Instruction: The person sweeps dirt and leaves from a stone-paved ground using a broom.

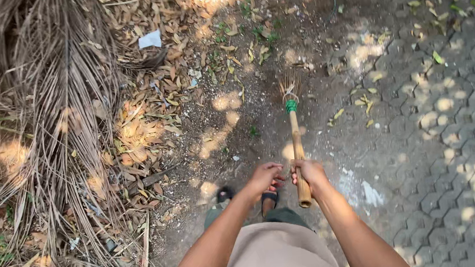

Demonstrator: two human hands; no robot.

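Tan broom handle (298, 145), seemingly green binding (291, 106)

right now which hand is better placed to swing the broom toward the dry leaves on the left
Right. The right hand is closed around the bamboo broom near its top end. The left hand sits beside it with its fingers curled and holds nothing. The dry leaves lie left of the bristles.

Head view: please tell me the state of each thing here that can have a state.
Broom: upright, bristle end down on the ground.
Right hand: closed around the broom handle.
Left hand: off the handle, holding nothing.
Dry palm fronds: lying flat, brown.
Fallen leaves: scattered beside the paving.
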